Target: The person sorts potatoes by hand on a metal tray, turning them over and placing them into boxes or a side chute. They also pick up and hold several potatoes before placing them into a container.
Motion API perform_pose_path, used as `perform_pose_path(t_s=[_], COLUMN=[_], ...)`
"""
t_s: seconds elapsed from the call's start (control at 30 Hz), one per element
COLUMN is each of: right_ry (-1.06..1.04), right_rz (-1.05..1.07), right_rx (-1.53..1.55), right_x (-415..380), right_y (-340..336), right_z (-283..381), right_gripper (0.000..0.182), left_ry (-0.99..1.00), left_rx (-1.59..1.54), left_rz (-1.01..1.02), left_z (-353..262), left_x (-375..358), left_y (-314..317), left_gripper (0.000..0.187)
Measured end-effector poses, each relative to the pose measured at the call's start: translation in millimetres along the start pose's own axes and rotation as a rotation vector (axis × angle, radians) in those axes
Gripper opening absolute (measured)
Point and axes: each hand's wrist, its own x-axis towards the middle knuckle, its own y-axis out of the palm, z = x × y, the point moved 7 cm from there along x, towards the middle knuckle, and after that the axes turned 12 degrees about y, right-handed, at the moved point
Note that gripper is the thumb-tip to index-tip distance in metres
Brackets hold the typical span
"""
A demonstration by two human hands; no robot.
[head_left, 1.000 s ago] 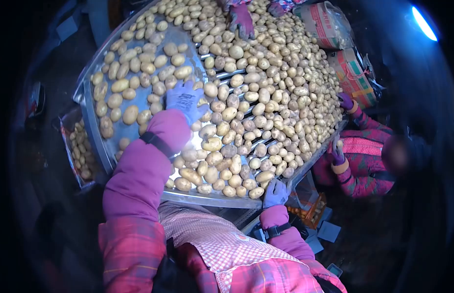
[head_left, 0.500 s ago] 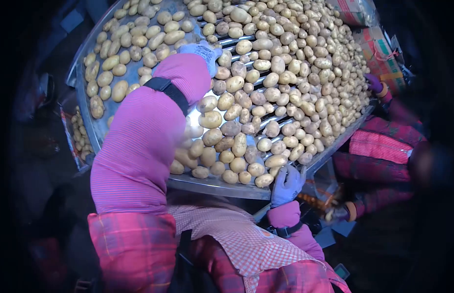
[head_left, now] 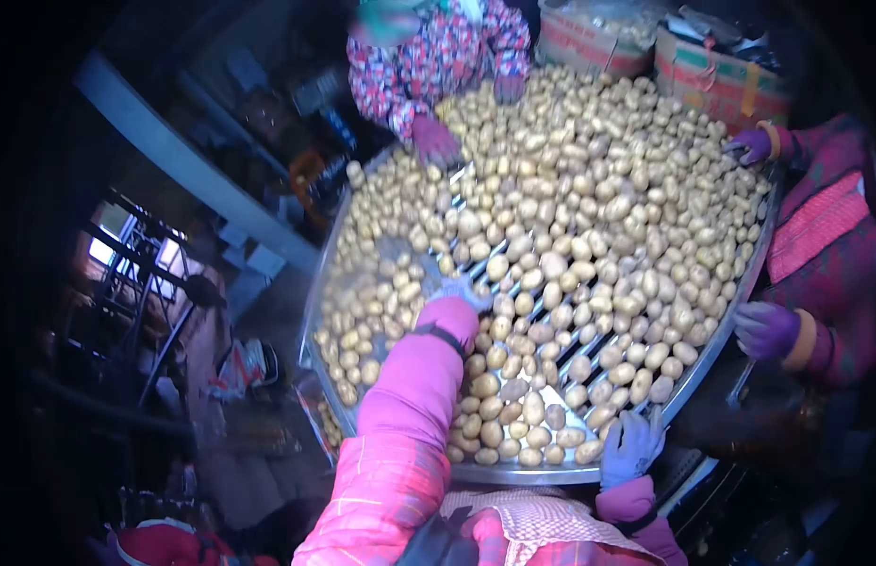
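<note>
My left hand [head_left: 457,291], in a pale blue glove, reaches out over the sorting table with its fingers spread among the potatoes [head_left: 495,269]. No potato can be seen held in it. Near the table's front right corner my right hand [head_left: 631,448], gloved alike, rests by the metal rim [head_left: 523,474], fingers up and apart, beside the nearest potatoes. Dark slots show between metal bars [head_left: 589,349] under the potatoes in the middle.
Across the table a person in a patterned top [head_left: 410,71] has both gloved hands at the potatoes. Another person's purple-gloved hands [head_left: 766,330] are at the right edge. Cardboard boxes [head_left: 721,80] stand behind. A metal beam [head_left: 202,179] crosses the left side.
The view has tilted up and shifted left, bringing the far person into sight. My left hand is still over the potatoes, its fingers more spread; my right hand remains at the rim.
</note>
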Motion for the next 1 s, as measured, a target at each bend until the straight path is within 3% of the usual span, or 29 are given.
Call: perform_pose_path(t_s=[0.07, 0.17, 0.23, 0.37, 0.43, 0.47, 0.5, 0.53, 0.57, 0.6, 0.63, 0.67, 0.7, 0.77, 0.8, 0.83, 0.87, 0.9, 0.93, 0.97, 1.0], right_ry=[0.121, 0.178, 0.185, 0.154, 0.157, 0.148, 0.108, 0.086, 0.061, 0.057, 0.051, -0.028, -0.107, -0.112, -0.141, -0.175, -0.019, 0.148, 0.106, 0.048, -0.019], right_rz=[0.131, 0.158, 0.139, 0.151, 0.127, 0.109, 0.116, 0.022, -0.067, -0.045, -0.026, -0.003, 0.012, -0.114, 0.009, 0.025, 0.367, 0.727, 0.756, 1.003, 1.258], right_rx=[-0.003, 0.057, 0.063, 0.085, 0.059, 0.016, 0.043, 0.065, 0.099, 0.089, 0.078, 0.097, 0.118, 0.225, 0.233, 0.256, 0.686, 1.094, 1.107, 1.155, 1.184], right_x=[1, 0, 1, -2, -2, -3, -5, -6, -8, -9, -8, -10, -8, -3, 8, 13, 16, 8, 2, -13, -32], right_y=[2, 6, 5, 3, 4, 6, 10, 10, 10, 11, 6, 8, 13, 15, 13, 12, 22, 33, 24, 20, 15], right_z=[-3, -8, -9, -8, -9, -10, -12, -16, -15, -13, -13, -19, -25, -33, -12, 21, 59, 99, 129, 165, 197], right_gripper=[0.024, 0.026, 0.026, 0.025, 0.024, 0.022, 0.022, 0.021, 0.021, 0.019, 0.018, 0.018, 0.018, 0.022, 0.032, 0.032, 0.038, 0.045, 0.045, 0.05, 0.057], left_ry=[-0.019, -0.013, 0.038, 0.055, 0.161, 0.15, 0.1, 0.157, 0.257, 0.174, 0.407, 0.103, -0.099, 0.219, 0.206, 0.028, -0.145, -0.154, -0.088, -0.019, 0.006], left_rx=[-0.079, -0.096, -0.087, -0.218, -0.756, -1.083, -1.666, -1.903, -1.841, -1.836, -1.771, -2.177, -1.998, -2.172, -2.175, -2.068, -1.956, -1.956, -2.004, -2.053, -2.028], left_rz=[0.019, 0.064, 0.006, -0.163, -0.264, -0.385, -0.242, -0.332, -0.273, -0.252, -0.19, -0.066, -0.078, -0.175, -0.236, -0.298, -0.353, -0.405, -0.346, -0.296, -0.384], left_z=[-1, -7, -13, 3, 10, 8, -6, -24, -12, -33, -25, -57, -59, -40, -33, -22, -9, 3, 8, 11, 14], left_x=[-10, -17, -20, -30, -39, -54, -75, -110, -116, -168, -180, -236, -288, -296, -309, -322, -335, -340, -339, -339, -334], left_y=[5, 5, 2, 0, -1, 6, 18, 4, 29, 2, 29, -11, -33, -15, -19, -16, -12, -8, 5, 17, 31], left_gripper=[0.082, 0.084, 0.071, 0.076, 0.074, 0.061, 0.045, 0.037, 0.031, 0.03, 0.03, 0.031, 0.032, 0.035, 0.035, 0.036, 0.037, 0.037, 0.037, 0.038, 0.038])
